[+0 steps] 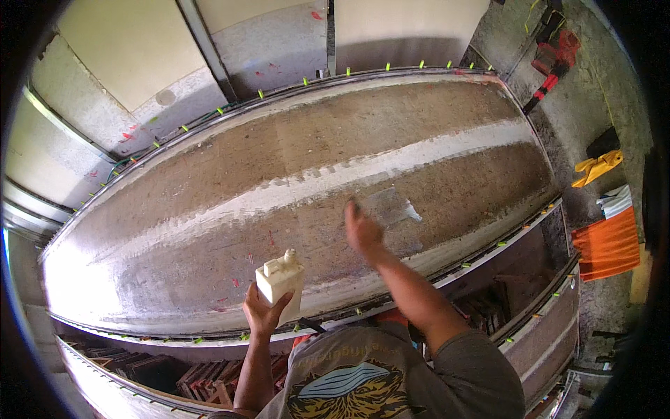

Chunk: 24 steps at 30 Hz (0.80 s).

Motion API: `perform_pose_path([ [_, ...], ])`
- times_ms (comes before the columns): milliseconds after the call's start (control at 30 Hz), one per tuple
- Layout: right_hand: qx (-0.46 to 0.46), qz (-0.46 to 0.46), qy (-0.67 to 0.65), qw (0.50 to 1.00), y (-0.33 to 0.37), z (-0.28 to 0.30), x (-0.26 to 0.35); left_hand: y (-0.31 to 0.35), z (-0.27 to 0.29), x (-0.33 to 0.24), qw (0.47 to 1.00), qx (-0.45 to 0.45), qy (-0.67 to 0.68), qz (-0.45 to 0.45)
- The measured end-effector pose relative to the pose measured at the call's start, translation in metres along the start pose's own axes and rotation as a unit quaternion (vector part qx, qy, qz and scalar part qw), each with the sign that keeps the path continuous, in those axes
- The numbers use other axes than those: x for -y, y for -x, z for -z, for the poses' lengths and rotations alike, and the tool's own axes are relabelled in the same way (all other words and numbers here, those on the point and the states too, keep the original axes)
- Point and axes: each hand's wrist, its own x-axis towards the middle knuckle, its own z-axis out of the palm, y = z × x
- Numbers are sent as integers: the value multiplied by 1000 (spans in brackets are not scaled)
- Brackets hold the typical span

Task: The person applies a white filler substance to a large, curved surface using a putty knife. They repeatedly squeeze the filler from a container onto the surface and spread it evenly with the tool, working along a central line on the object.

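A cream rectangular plastic jug point(280, 283) with a small capped neck is in my left hand point(262, 307), held up over the near edge of a long brown hull-shaped shell point(209, 167). A whitish strip point(293, 183) runs lengthwise along the shell's middle. My right hand point(363, 229) is closed over the shell's near half, right of the jug. A small dark thing shows at its fingers, too blurred to name. Beside those fingers lies a greyish flat patch point(388, 202) with a white dab point(413, 211) at its right end. I cannot tell whether the hand touches it.
Yellow-green clips point(305, 82) line the shell's rim. A second, similar shell point(551, 349) lies close in front, with stacked dark boards point(202, 380) beside its rim. Pale wall panels point(132, 52) stand behind. At right are a yellow glove point(597, 168) and an orange cloth point(606, 244).
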Motion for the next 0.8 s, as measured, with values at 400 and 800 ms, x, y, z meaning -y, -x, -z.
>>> perform_pose_path([
  [400,40,-65,62,995,-26,-25,61,0,30,6,999,-5,33,-14],
  [800,137,-149,-333,921,-71,-26,32,0,33,5,999,-20,33,-15],
])
